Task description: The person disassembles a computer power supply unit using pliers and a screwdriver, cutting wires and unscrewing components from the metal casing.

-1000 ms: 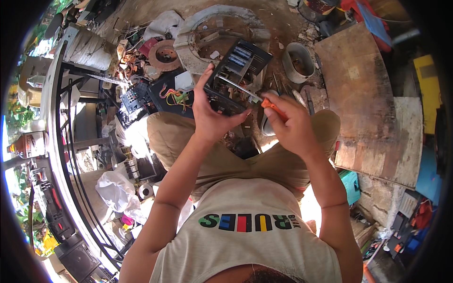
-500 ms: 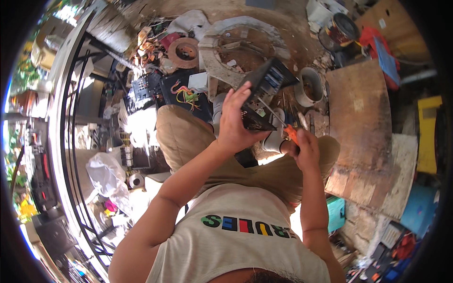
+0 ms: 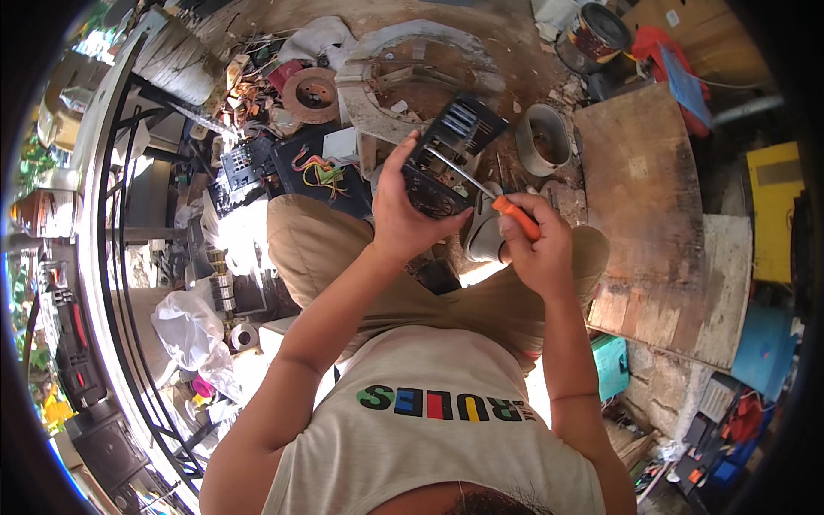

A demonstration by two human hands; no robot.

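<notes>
My left hand (image 3: 402,206) is closed around the near left edge of a black box-shaped electronic housing (image 3: 483,129), tilted above my lap. Its open side faces me, and slotted parts show inside. In my right hand (image 3: 542,249) is a screwdriver (image 3: 518,218) with an orange handle, gripped between thumb and fingers. The metal shaft slants up and left, and its tip reaches into the housing near my left fingers. What the tip touches is too small to make out.
A white box with coloured wires (image 3: 341,146) lies left of the housing. Beyond are a rusty ring (image 3: 311,95) and a broken round concrete rim (image 3: 360,51). An oval tub (image 3: 544,139) and a wooden board (image 3: 639,197) lie right. A metal frame (image 3: 107,215) runs along the left.
The housing has turned so its open inside shows more. My right hand has risen slightly with the screwdriver. The whole view has shifted a little.
</notes>
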